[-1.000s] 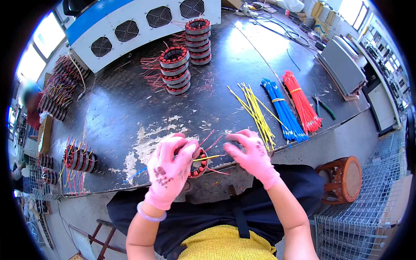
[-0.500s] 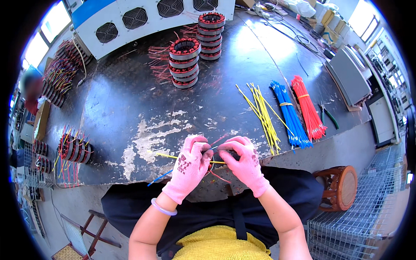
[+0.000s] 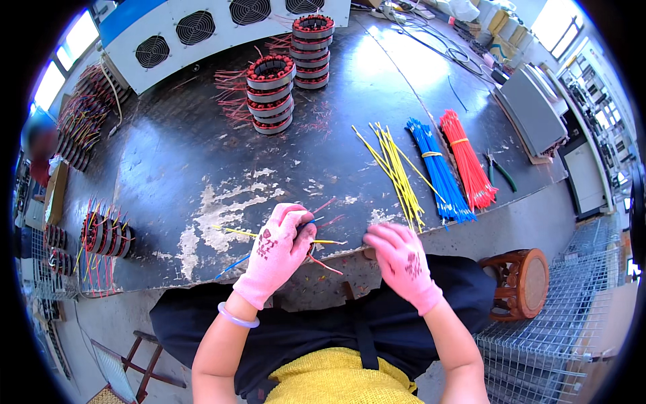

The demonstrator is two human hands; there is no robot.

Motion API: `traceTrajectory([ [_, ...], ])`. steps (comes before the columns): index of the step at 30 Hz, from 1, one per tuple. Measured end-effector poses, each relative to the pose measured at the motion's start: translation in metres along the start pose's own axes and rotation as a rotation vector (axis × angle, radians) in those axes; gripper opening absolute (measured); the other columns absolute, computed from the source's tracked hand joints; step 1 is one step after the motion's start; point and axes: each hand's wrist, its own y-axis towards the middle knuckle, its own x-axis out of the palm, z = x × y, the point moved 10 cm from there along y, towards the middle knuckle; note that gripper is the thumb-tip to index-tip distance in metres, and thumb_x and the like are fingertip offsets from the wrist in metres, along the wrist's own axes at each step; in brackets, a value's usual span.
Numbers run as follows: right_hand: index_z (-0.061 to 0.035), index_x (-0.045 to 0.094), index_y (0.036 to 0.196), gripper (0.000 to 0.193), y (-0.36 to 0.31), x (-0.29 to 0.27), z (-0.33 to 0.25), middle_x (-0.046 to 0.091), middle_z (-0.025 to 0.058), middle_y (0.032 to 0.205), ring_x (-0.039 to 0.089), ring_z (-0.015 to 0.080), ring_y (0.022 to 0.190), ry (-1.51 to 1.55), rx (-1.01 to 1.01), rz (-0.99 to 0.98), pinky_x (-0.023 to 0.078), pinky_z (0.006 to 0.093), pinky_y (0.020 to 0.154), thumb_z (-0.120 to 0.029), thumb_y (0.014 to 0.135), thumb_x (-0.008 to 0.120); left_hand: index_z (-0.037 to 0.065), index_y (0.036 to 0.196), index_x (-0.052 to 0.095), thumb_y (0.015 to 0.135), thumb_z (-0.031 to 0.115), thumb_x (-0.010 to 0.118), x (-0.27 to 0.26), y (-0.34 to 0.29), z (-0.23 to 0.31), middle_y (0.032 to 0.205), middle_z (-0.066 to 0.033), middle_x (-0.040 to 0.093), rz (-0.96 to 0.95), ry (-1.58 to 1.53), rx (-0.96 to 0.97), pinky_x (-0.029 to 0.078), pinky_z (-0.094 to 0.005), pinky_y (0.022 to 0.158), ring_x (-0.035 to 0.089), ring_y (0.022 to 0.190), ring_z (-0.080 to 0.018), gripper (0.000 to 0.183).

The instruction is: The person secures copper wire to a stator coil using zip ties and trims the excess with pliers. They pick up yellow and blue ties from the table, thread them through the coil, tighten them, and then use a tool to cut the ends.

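Note:
My left hand, in a pink glove, is closed on a stator ring at the table's near edge. Most of the ring is hidden by the hand. Yellow wires, a blue wire and thin reddish leads stick out around it. My right hand, gloved alike, is apart from the ring to the right. Its fingers point left, loosely bent, and nothing shows in them. Beyond it lie loose yellow wires, a banded blue wire bundle and a banded red wire bundle.
Two stacks of stators stand toward the back, before a white cabinet with fans. Wired stators rest at the left edge. Green-handled pliers lie right of the red bundle. A wooden stool stands at my right.
My right hand has left the ring and moved right, its fingers loosening. My left hand still holds the stator ring. The whole view has shifted slightly.

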Motion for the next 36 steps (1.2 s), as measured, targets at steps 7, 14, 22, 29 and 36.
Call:
traceTrajectory([
  [7,-0.0085,0.068,0.118,0.035,0.002,-0.016,-0.012,0.068,0.0088,0.118,0.064,0.0315,0.106,0.157,0.095,0.149,0.051,0.0417,0.093,-0.008,0.084,0.073,0.001,0.113,0.06,0.092,-0.003,0.064,0.003,-0.003,0.001,0.113,-0.0139,0.058,-0.072,-0.011,0.036,0.056,-0.0361,0.076,0.068,0.088,-0.0278,0.022],
  [14,-0.0055,0.073,0.107,0.022,0.057,0.056,0.003,0.069,0.0139,0.102,0.067,0.0317,0.098,0.725,0.41,-0.136,0.052,0.0411,0.086,-0.021,0.092,0.069,0.001,0.114,0.059,0.095,0.0,0.061,0.003,-0.003,-0.008,0.113,-0.0149,0.058,0.015,0.048,-0.012,0.056,-0.0375,0.078,0.066,0.09,-0.0292,0.019],
  [22,-0.0093,0.071,0.095,0.014,0.043,0.019,-0.029,0.069,0.0053,0.097,0.065,0.0278,0.093,0.344,0.116,0.154,0.05,0.0409,0.082,-0.012,0.082,0.076,0.003,0.104,0.064,0.09,0.003,0.069,0.001,-0.01,0.003,0.11,-0.0131,0.059,-0.06,0.029,0.059,0.054,-0.0397,0.078,0.065,0.093,-0.033,0.015],
  [29,-0.0099,0.068,0.098,0.02,0.043,-0.006,-0.038,0.069,0.0059,0.099,0.064,0.0286,0.093,0.326,0.044,0.219,0.051,0.0409,0.085,-0.004,0.08,0.076,0.005,0.103,0.066,0.086,0.003,0.071,0.005,-0.007,0.006,0.108,-0.0104,0.061,-0.154,0.053,0.055,0.055,-0.039,0.079,0.066,0.093,-0.031,0.018],
  [36,-0.0027,0.067,0.107,0.017,0.044,0.029,-0.012,0.072,0.0126,0.098,0.07,0.0275,0.09,0.774,0.423,-0.086,0.055,0.0345,0.077,-0.004,0.09,0.07,0.007,0.097,0.063,0.083,0.006,0.072,0.004,-0.003,0.024,0.103,-0.0091,0.063,-0.126,0.2,0.133,0.054,-0.0407,0.074,0.066,0.09,-0.0315,0.017],
])
